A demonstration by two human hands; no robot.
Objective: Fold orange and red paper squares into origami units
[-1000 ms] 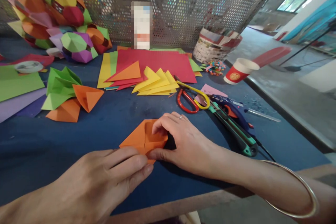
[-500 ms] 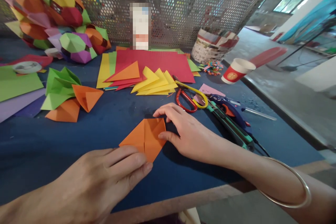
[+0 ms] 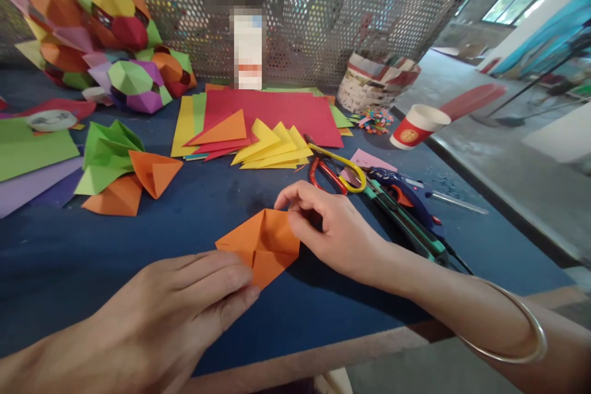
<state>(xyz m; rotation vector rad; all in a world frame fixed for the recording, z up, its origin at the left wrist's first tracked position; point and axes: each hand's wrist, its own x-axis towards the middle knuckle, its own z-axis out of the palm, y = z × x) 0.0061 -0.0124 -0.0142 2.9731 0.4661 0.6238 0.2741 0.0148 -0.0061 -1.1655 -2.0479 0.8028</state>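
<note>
Between my hands, low over the blue tabletop, is a folded piece of orange paper (image 3: pixel 263 243) with creases meeting near its middle. My left hand (image 3: pixel 184 301) grips its lower left part, thumb beneath the fingers, covering that corner. Thumb and bent forefinger of my right hand (image 3: pixel 327 221) pinch its upper right edge. To the left lie folded green paper pieces (image 3: pixel 111 151) and folded orange pieces (image 3: pixel 157 172). Behind the held paper sit folded yellow pieces (image 3: pixel 272 148) on a stack of coloured sheets (image 3: pixel 286 108).
Scissors (image 3: pixel 355 175), a green-handled cutter (image 3: pixel 401 218) and a blue glue gun (image 3: pixel 415 188) lie right of my right hand. Beyond them stand a paper cup (image 3: pixel 415 126) and a newspaper basket (image 3: pixel 376 83). Paper balls (image 3: pixel 133 83) are at back left, before a perforated metal panel (image 3: pixel 305 24).
The orange paper has shifted slightly right and its right part has turned, showing a new crosswise crease. My right thumb has moved up to the paper's edge, nearer the forefinger.
</note>
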